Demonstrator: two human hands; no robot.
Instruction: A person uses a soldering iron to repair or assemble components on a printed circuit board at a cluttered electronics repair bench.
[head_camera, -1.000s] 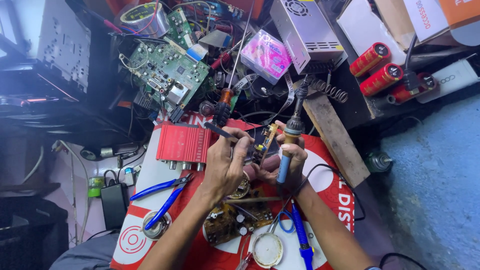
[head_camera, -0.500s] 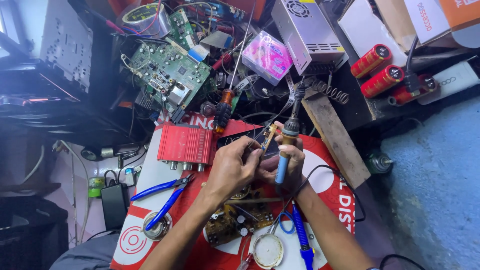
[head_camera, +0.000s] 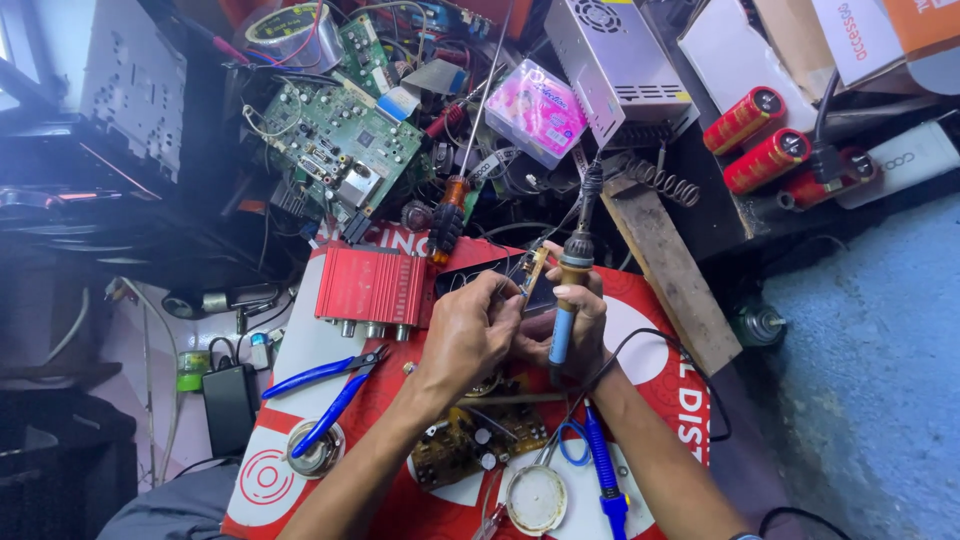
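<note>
Cluttered bench, red mat (head_camera: 650, 330) in the middle carrying a red amp (head_camera: 372, 287) at its left top, blue pliers (head_camera: 325, 385) below that, a brown board (head_camera: 478, 440) under the wrists, a round tin (head_camera: 536, 497) at the near edge; green board (head_camera: 340, 140), grey supply (head_camera: 615, 62), pink box (head_camera: 537, 108) and red capacitors (head_camera: 760, 140) well behind. Both hands meet mid-mat: right hand (head_camera: 575, 335) curled shut round an iron (head_camera: 568, 290) with blue grip, held about upright, left hand (head_camera: 470, 330) with fingertips pinched on a small part (head_camera: 533, 275) just beside the iron, what the part is too small to tell
</note>
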